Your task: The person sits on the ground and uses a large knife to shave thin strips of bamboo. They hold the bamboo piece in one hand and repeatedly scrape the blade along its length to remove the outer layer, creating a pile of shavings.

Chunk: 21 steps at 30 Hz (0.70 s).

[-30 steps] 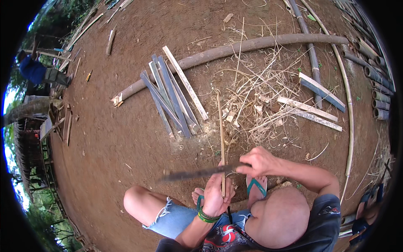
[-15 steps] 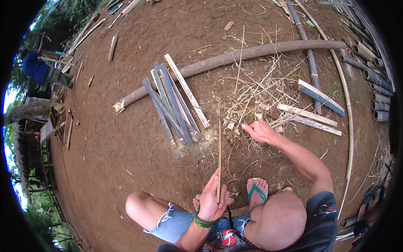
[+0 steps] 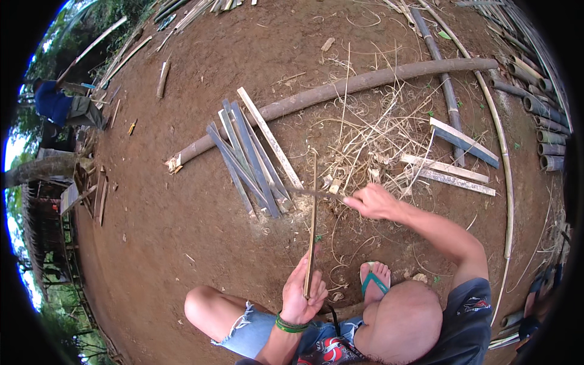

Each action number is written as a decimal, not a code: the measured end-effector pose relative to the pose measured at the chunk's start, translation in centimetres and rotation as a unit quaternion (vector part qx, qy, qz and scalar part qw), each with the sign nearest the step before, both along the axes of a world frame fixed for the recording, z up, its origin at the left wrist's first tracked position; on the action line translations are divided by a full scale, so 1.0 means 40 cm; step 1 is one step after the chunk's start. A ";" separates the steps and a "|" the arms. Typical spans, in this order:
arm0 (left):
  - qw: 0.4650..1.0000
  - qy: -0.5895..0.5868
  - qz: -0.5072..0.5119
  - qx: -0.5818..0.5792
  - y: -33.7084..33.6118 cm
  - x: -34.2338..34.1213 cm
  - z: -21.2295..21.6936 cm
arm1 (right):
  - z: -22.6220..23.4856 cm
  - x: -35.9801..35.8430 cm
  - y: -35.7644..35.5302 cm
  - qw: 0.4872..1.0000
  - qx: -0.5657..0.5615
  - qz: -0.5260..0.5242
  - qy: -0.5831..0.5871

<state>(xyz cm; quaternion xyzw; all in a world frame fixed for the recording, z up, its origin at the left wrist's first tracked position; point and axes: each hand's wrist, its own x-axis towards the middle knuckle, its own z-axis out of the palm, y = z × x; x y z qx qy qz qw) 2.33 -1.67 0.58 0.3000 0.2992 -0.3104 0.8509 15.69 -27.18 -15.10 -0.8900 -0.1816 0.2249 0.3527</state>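
Observation:
My left hand (image 3: 302,297) is wrapped round the near end of a thin bamboo strip (image 3: 314,222), which points away from me over the dirt. My right hand (image 3: 372,202) grips the handle of a knife (image 3: 304,192). Its dark, narrow blade lies across the strip, roughly at right angles, and the tip reaches out to the left. Most of the handle is hidden in my fist. Left of the strip, a bundle of split bamboo slats (image 3: 248,149) leans on a long wooden pole (image 3: 340,89).
Curly shavings (image 3: 380,140) heap beyond my right hand. Several split slats (image 3: 456,173) lie at the right, near a long thin pole (image 3: 496,115). Bamboo tubes (image 3: 550,149) are stacked at the right edge. A person in blue (image 3: 55,103) stands far left.
My right hand and the knife have come nearer to me along the strip, and more blade now shows left of it. The far-left person's long pale strip has swung up.

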 end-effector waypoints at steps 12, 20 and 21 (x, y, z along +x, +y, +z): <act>0.998 -0.003 0.022 -0.066 0.046 -0.001 -0.009 | 0.072 -0.079 0.036 0.991 -0.001 -0.099 0.094; 0.912 -0.309 -0.049 0.265 -0.090 -0.025 -0.077 | 0.185 -0.146 0.071 0.892 0.364 -0.245 0.108; 0.843 -0.378 -0.070 0.376 -0.130 -0.017 -0.087 | 0.205 -0.132 0.069 0.889 0.365 -0.257 0.098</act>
